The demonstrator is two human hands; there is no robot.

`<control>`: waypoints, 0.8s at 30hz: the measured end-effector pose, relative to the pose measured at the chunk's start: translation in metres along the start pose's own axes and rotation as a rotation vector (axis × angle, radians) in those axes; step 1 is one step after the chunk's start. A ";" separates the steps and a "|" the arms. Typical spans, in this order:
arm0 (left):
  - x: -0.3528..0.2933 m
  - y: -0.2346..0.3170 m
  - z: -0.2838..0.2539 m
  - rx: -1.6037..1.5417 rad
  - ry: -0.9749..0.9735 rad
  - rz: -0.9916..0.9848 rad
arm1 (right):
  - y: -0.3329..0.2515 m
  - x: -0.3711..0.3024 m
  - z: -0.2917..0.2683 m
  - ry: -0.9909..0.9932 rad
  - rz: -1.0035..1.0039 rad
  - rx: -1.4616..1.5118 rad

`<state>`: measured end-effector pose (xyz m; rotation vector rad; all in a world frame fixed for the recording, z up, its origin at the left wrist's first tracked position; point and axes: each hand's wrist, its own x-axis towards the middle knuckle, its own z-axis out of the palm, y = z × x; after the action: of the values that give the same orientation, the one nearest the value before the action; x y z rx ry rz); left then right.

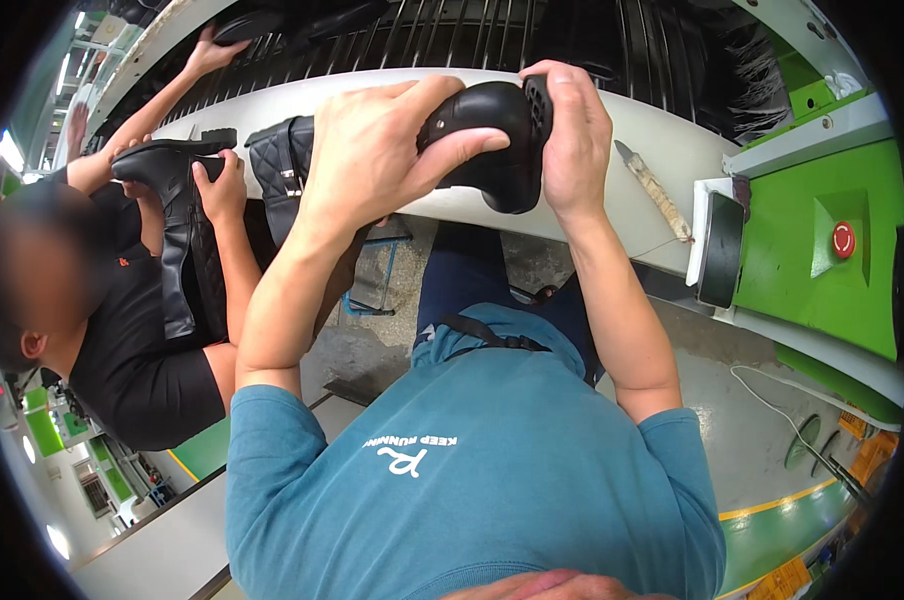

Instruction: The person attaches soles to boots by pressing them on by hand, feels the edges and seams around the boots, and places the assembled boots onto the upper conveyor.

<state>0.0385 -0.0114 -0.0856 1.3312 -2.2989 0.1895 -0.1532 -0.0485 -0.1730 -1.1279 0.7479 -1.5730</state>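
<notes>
A black boot (500, 140) is held up in front of me over the white ledge, its rounded toe hanging downward. My left hand (377, 150) wraps around the boot from the left, thumb stretched across the upper. Against the dark sole at the boot's right side, my right hand (576, 140) presses with its fingers curled over the edge. Left of my left wrist shows a quilted black boot shaft (277, 165) with a buckled strap; my hand hides where it joins the foot part. On the ledge to the right lies a slim blade tool with a wrapped handle (660, 196).
Beyond the ledge (662, 125) runs a dark roller conveyor (452, 35) with black items on it. At left a co-worker (152, 370) holds another black boot (179, 250). A green machine panel (822, 260) with a red button (843, 239) stands at right, beside a dark screen (721, 248).
</notes>
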 end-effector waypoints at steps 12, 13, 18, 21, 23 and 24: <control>-0.012 0.009 -0.006 -0.030 0.022 -0.082 | 0.008 -0.005 0.002 -0.075 -0.017 -0.067; -0.012 0.009 -0.005 -0.023 0.024 -0.077 | 0.008 -0.005 0.003 -0.078 -0.035 -0.067; -0.012 0.009 -0.004 -0.041 0.041 -0.073 | 0.009 -0.004 0.005 -0.070 -0.068 -0.058; -0.012 0.010 -0.004 -0.041 0.039 -0.072 | 0.007 -0.005 0.000 -0.097 -0.028 -0.052; -0.011 0.011 -0.003 -0.041 0.041 -0.067 | 0.006 -0.006 -0.002 -0.109 0.004 -0.037; -0.011 0.011 -0.003 -0.052 0.058 -0.057 | 0.006 -0.006 -0.002 -0.113 0.006 -0.037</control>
<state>0.0344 0.0042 -0.0873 1.3452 -2.2005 0.1469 -0.1522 -0.0447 -0.1809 -1.2300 0.7064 -1.4825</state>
